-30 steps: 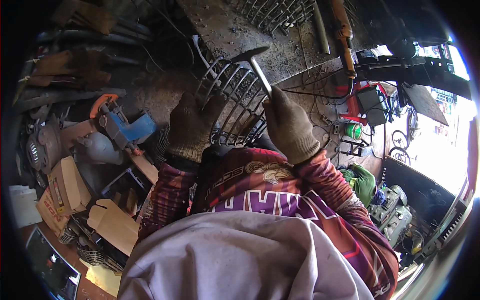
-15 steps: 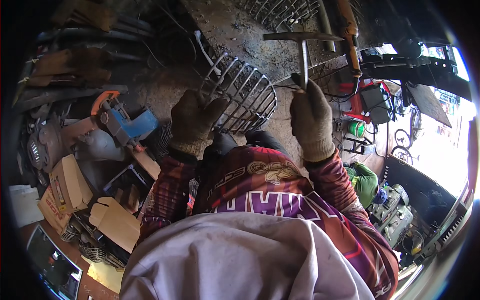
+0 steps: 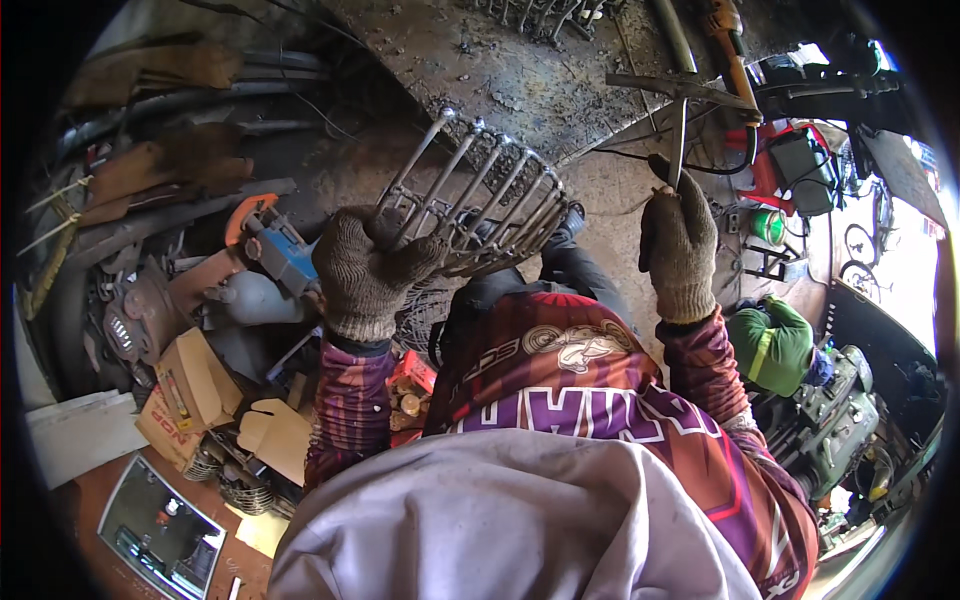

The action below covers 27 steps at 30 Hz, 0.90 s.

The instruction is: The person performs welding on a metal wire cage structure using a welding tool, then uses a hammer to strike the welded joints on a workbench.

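My gloved left hand (image 3: 370, 265) grips the left side of a curved basket-like grate (image 3: 490, 205) of welded metal bars. The grate is tilted in front of my body, close to the workbench corner. In my gloved right hand (image 3: 682, 255), the handle of a chipping hammer (image 3: 679, 135) is held upright. Its long, thin head lies crosswise at the top, apart from the grate. Both gloves are knitted and dirty.
Ahead, a soiled metal workbench (image 3: 480, 75) carries another barred grate (image 3: 550, 14), a pipe (image 3: 673, 38) and an orange power tool (image 3: 735, 60). A blue machine (image 3: 288, 258) and cardboard boxes (image 3: 205, 380) are at left. At right, a person in green (image 3: 770, 345) bends near machinery (image 3: 825, 425).
The whole view has shifted. My right hand and the hammer have moved right, farther from the grate. The grate has turned somewhat in my left hand's hold.
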{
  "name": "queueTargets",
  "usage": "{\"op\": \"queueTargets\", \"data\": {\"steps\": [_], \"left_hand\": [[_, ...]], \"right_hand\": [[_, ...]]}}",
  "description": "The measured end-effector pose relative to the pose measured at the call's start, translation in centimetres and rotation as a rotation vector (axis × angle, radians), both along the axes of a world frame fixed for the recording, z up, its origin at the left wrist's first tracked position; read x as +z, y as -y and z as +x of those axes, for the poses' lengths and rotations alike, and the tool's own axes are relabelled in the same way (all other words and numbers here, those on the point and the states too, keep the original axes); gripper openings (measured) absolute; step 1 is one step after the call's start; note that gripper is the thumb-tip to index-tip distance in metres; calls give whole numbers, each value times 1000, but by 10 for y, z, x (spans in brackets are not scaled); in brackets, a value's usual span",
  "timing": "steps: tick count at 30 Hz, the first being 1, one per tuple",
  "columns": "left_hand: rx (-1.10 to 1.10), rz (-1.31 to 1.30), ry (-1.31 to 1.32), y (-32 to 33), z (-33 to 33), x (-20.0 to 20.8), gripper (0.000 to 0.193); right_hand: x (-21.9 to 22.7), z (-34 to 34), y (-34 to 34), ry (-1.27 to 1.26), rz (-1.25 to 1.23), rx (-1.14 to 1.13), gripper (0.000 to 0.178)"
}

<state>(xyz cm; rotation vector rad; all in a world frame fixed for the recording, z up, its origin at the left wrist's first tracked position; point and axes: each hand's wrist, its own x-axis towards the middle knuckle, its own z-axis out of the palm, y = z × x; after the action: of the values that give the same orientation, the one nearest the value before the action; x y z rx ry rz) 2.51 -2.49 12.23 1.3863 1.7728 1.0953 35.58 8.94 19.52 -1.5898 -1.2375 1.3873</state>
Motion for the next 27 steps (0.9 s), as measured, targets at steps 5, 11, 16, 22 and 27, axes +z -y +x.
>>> {"op": "queueTargets", "data": {"steps": [5,11,16,22,27], "left_hand": [[80,-39,175,-2,11,10,22],[339,-189,1697,-32,33,69,36],[227,68,988,-16,17,12,44],[162,99,326,-29,37,-10,48],[100,-60,-396,-24,37,-40,39]], "right_hand": [[-6,4,1,29,-1,40,38],[-19,11,2,50,-13,32,39],[-18,15,2,48,-58,23,38],[-15,14,9,125,-84,81,37],[-10,11,18,174,22,265,35]]}}
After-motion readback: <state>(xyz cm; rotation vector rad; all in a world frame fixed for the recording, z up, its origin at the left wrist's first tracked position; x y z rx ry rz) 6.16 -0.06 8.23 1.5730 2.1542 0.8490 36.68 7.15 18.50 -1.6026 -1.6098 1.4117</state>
